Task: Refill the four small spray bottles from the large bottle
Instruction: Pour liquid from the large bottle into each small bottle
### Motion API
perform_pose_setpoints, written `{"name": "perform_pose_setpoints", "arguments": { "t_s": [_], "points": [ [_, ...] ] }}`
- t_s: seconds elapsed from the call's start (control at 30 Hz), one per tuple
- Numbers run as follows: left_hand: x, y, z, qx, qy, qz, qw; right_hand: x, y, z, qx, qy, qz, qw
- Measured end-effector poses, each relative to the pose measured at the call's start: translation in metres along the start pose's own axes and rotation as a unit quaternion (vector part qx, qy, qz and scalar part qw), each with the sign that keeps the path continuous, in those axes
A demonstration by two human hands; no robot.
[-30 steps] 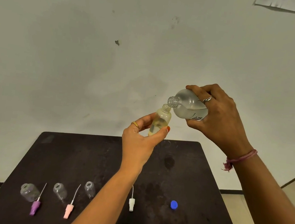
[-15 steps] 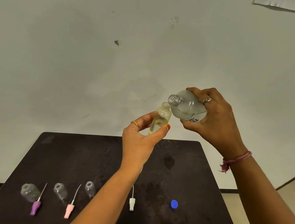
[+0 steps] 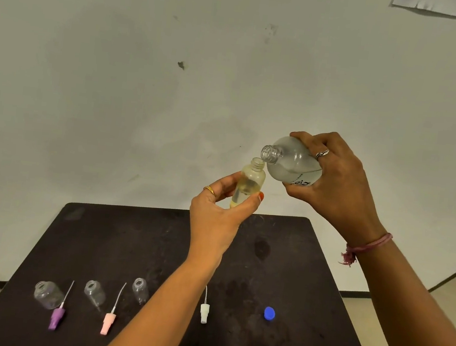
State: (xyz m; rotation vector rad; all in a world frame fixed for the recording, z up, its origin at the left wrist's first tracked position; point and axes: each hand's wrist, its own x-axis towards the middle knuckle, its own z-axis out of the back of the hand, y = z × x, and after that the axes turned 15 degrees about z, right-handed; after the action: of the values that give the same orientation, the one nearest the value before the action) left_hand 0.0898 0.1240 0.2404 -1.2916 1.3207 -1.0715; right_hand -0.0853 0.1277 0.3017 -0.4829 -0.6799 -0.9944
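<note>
My left hand (image 3: 218, 214) pinches a small clear spray bottle (image 3: 249, 181), uncapped and partly filled with pale yellowish liquid, above the dark table (image 3: 173, 240). My right hand (image 3: 331, 181) grips the large clear bottle (image 3: 290, 163), tilted with its open mouth up and to the left, just beside and above the small bottle's neck. No liquid runs between them. Three empty small bottles (image 3: 48, 294) (image 3: 94, 294) (image 3: 140, 289) stand on the table at the front left.
A purple spray head (image 3: 57, 315), a pink one (image 3: 108, 322) and a white one (image 3: 204, 311) lie on the table with their dip tubes pointing away. A blue cap (image 3: 269, 313) lies to the right. A pale wall stands behind the table; floor shows at right.
My right hand has tipped the large bottle back, so its mouth lifted off the small bottle's neck and now points more upward. My left hand and the small bottle stayed almost still.
</note>
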Motion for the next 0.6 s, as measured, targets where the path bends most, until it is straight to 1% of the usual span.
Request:
{"name": "perform_pose_setpoints", "arguments": {
  "t_s": [0.6],
  "points": [
    [-0.0020, 0.0036, -0.0016, -0.001, 0.001, 0.004, 1.000, -0.0002, -0.0024, 0.0017, -0.052, 0.010, 0.031, 0.998]
  ]
}}
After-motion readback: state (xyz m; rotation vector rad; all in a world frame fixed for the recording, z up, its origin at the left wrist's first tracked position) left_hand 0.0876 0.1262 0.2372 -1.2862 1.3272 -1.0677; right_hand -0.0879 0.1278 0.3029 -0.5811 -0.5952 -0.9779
